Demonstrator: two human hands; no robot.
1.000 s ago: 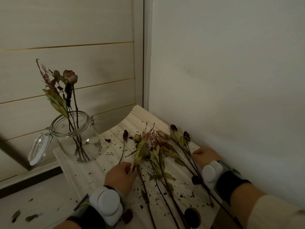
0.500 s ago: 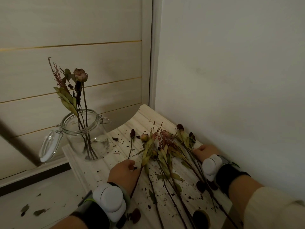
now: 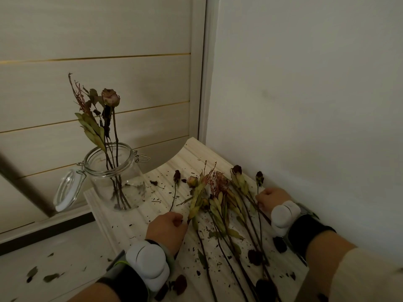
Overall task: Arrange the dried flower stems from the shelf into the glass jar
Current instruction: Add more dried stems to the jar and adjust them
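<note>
We find the glass jar (image 3: 115, 177) open at the left edge of the shelf (image 3: 122, 219), its lid (image 3: 66, 190) hanging past that edge and a few stems upright inside. The loose dried flower stems (image 3: 218, 205) fan from mid-shelf to the wall-side edge. The left hand (image 3: 166, 227) curls its fingers and pinches a single bud stem (image 3: 174, 192) at its base, likely to free it. The right hand (image 3: 270, 198) is fisted over the wall-side stems; we cannot tell whether it grips them. Overlapping leaves may snag.

A plain white wall (image 3: 305, 83) at right meets a pale wood-grain panelled wall (image 3: 98, 35) at left, crossed by 3 thin gold lines (image 3: 98, 58). A white vertical trim (image 3: 201, 73) marks the junction; lighting is dim.
</note>
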